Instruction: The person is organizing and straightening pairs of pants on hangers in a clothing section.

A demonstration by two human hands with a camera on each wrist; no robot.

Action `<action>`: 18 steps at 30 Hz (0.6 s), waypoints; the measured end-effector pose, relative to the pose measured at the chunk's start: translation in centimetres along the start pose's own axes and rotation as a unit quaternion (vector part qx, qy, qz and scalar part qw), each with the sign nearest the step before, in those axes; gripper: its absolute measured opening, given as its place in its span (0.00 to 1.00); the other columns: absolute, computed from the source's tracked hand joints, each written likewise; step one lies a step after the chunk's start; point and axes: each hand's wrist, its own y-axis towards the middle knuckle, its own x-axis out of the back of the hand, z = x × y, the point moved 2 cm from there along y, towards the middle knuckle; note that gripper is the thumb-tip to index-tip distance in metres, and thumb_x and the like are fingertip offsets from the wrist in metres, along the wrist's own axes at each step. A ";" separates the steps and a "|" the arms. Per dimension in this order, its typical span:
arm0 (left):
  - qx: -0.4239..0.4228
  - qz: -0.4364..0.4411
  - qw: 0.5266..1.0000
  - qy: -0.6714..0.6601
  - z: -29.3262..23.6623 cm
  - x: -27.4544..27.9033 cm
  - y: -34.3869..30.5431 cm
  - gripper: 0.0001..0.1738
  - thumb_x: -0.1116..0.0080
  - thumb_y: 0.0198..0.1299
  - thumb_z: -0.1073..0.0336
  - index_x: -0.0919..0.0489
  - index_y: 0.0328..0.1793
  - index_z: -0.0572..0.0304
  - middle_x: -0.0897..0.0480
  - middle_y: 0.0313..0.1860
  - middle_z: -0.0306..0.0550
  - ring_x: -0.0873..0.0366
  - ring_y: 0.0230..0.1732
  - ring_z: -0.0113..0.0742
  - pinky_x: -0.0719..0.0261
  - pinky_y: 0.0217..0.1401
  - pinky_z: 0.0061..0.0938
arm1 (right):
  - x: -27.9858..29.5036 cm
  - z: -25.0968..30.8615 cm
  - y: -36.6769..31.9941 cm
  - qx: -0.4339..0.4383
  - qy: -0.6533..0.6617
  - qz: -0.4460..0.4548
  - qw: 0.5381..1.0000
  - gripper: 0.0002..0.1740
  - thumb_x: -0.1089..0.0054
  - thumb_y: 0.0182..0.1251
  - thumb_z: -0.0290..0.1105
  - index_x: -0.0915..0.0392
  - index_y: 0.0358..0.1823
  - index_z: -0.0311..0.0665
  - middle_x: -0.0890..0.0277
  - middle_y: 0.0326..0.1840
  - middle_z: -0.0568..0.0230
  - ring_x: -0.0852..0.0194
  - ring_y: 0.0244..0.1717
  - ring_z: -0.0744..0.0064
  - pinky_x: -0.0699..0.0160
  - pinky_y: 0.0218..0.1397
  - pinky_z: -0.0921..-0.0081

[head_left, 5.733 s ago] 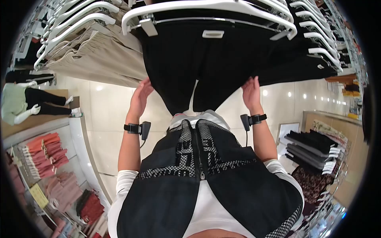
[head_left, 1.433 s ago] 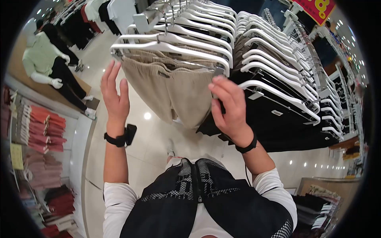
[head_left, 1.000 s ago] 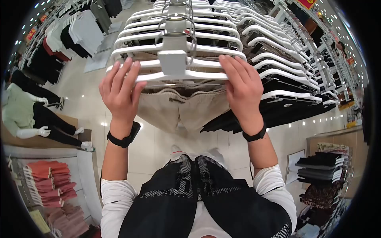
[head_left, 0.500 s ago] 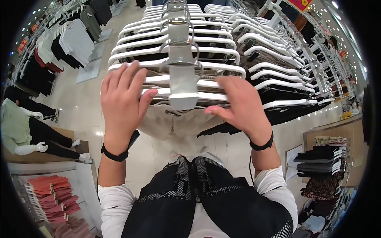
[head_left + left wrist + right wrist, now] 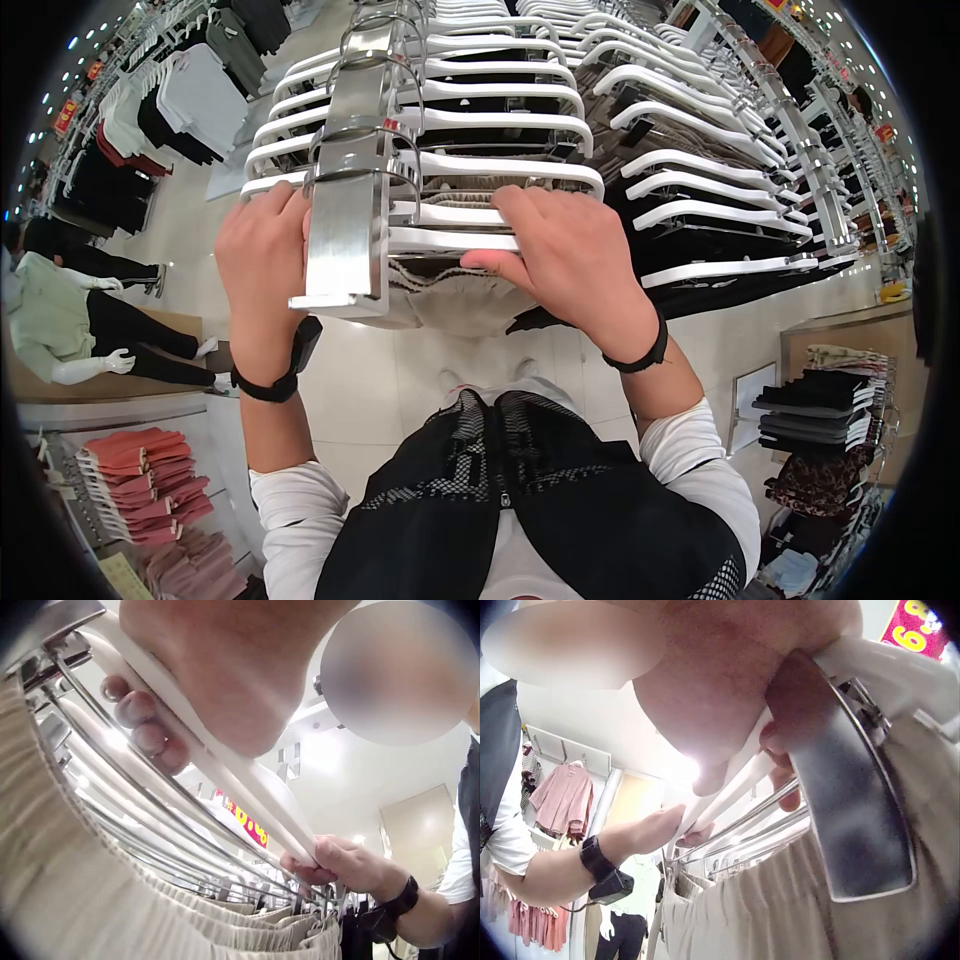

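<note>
Both hands are at the front white hangers on a metal display arm. My left hand grips the left shoulder of the front hangers; in the left wrist view its fingertips curl under the white bar. My right hand holds the right side, thumb in front and fingers over the top. Beige elastic-waist trousers hang below, largely hidden from above; their gathered waistband shows in the right wrist view. The display arm's flat end stands close beside my left hand.
More white hangers fill the arm behind. Black trousers hang on a second row to the right. A mannequin stands at left, above pink garments. Folded dark clothes are at right.
Earlier my hands were open beside black trousers, then rose towards the beige pair. They now grip the front hangers, and the display arm has shifted left in the head view.
</note>
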 end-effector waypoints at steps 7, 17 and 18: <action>-0.044 -0.015 0.998 0.037 0.7 -0.8 -2.9 0.13 0.33 0.53 0.61 0.16 0.42 0.58 0.16 0.38 0.49 0.20 0.39 0.52 0.24 0.41 0.44 | 0.5 -0.3 -0.5 0.013 0.013 0.014 1.000 0.29 0.32 0.62 0.62 0.27 0.34 0.40 0.30 0.25 0.63 0.25 0.27 0.59 0.28 0.31 0.64; 0.048 -0.051 0.997 -0.019 2.6 -2.9 -4.5 0.16 0.29 0.47 0.56 0.16 0.36 0.58 0.18 0.31 0.48 0.22 0.30 0.53 0.24 0.33 0.42 | 0.6 -0.4 -0.6 0.019 0.010 0.005 1.000 0.30 0.30 0.60 0.60 0.30 0.30 0.40 0.32 0.23 0.63 0.27 0.25 0.60 0.30 0.28 0.66; 0.059 -0.060 0.996 -0.027 2.7 -3.1 -4.6 0.15 0.29 0.47 0.57 0.16 0.36 0.58 0.18 0.30 0.48 0.22 0.30 0.53 0.24 0.33 0.42 | 0.6 -0.4 -0.6 0.025 0.008 0.000 1.000 0.30 0.30 0.61 0.60 0.30 0.29 0.41 0.33 0.21 0.64 0.27 0.23 0.61 0.30 0.27 0.67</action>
